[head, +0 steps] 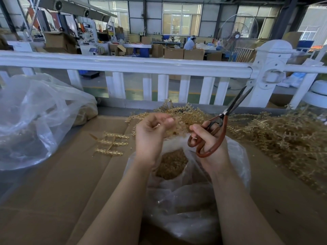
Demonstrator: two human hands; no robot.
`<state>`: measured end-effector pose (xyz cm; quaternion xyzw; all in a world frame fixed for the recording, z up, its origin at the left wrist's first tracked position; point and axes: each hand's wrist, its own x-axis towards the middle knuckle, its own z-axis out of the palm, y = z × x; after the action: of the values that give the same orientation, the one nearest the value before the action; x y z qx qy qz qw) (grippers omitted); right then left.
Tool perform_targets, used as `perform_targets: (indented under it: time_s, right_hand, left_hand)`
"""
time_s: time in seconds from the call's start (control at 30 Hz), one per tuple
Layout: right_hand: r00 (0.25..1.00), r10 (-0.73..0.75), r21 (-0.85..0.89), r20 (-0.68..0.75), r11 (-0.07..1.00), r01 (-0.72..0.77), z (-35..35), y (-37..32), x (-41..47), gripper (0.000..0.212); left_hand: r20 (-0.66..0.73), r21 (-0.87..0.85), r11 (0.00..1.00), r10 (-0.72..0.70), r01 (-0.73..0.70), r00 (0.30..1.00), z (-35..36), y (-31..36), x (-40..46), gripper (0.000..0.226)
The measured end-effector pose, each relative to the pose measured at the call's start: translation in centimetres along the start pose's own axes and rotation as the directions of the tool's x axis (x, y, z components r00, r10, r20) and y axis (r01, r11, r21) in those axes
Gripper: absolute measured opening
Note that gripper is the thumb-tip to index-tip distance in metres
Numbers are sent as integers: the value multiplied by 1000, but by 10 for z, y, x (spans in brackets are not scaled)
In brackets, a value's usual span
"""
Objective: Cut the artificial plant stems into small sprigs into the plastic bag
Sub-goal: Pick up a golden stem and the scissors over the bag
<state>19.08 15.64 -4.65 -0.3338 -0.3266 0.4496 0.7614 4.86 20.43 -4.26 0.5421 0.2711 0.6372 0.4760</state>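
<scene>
Scissors (219,128), brown-handled, blades slightly parted and pointing up, being gripped by right hand (207,138). Left hand (152,133) curling around golden plant stem (178,114) above open plastic bag (235,156) holding cut sprigs (171,164). Uncut stem pile (286,137) lying at right on cardboard (70,174).

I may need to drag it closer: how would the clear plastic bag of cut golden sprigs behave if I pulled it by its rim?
The clear plastic bag looks thin and crumpled, so its rim would probably stretch and collapse instead of dragging stiffly. The cut golden sprigs inside seem small and loose, so probably light but apt to shift or spill.
</scene>
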Motion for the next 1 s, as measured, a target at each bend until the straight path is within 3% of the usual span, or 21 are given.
perform_targets:
  time_s: [0.13, 0.17, 0.23, 0.3, 0.43, 0.53, 0.6, 0.7, 0.8, 0.87, 1.0]
  right_hand:
    - [999, 46, -55, 14, 997, -45, 3, 4, 0, 16]
    - [998, 60, -64, 31, 996, -58, 4, 5, -1, 10]
    - [995, 93, -78, 37, 993, -90, 7, 5, -2, 27]
    - [990, 134, -26, 41, 991, -133, 11, 6, -2, 41]
    - [993, 119, 73, -13, 990, -117, 11, 3, -2, 41]
    - [994, 98, 63, -44, 993, -95, 5, 1, -3, 19]
    - [998, 66, 134, 20, 989, -68, 4, -1, -4, 11]
    - [994, 34, 185, 104, 981, -53, 5, -1, -4, 22]
    - [994, 6, 156, 105, 987, -23, 5, 1, -3, 23]
    - [993, -3, 135, 114, 991, -12, 6, 1, -3, 22]
    - [991, -9, 126, 133, 992, -8, 8, 1, -3, 22]
  left_hand:
    - [27, -459, 884, -89, 91, 996, -12, 12, 6, 5]
    - [56, -518, 847, -107, 121, 993, -13, 13, 7, 5]
    - [116, -574, 801, -127, 171, 985, -15, 14, 7, 5]
    - [168, -541, 818, -123, 196, 978, -17, 11, 7, 5]
    - [238, -388, 898, -120, 208, 964, -20, 8, 4, 6]
    - [229, -270, 943, -134, 195, 964, -23, 6, 4, 5]
    - [194, -211, 960, -145, 185, 970, -22, 5, 4, 12]
    - [199, -116, 977, -152, 178, 968, -18, 7, 2, 5]
    - [229, 27, 977, -214, 213, 950, -14, 7, 0, 37]
    - [239, 82, 970, -240, 227, 941, -11, 9, -1, 43]
    - [290, 15, 979, -200, 205, 936, -4, 13, -6, 17]
